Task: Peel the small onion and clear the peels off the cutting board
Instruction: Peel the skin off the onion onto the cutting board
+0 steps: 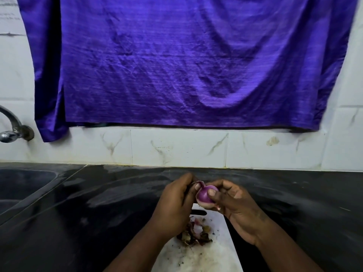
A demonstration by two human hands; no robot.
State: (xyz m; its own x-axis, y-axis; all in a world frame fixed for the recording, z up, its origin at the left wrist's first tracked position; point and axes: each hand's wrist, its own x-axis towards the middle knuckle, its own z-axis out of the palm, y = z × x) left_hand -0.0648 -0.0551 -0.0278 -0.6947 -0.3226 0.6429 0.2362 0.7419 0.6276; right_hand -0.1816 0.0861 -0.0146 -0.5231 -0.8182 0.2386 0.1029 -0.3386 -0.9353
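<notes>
A small purple onion (204,196) with a pale base is held above the white cutting board (216,252). My right hand (235,205) grips it, thumb pressed on its front. My left hand (176,201) pinches a curl of peel (200,184) that stands up from the onion's top left. A heap of brown and pinkish peels (193,233) lies on the board below my hands, with small crumbs scattered around it.
The board rests on a glossy black counter (98,213). A dark sink (23,185) sits at the left under a metal tap (13,126). A purple cloth (186,61) hangs over the white tiled wall (176,148) behind.
</notes>
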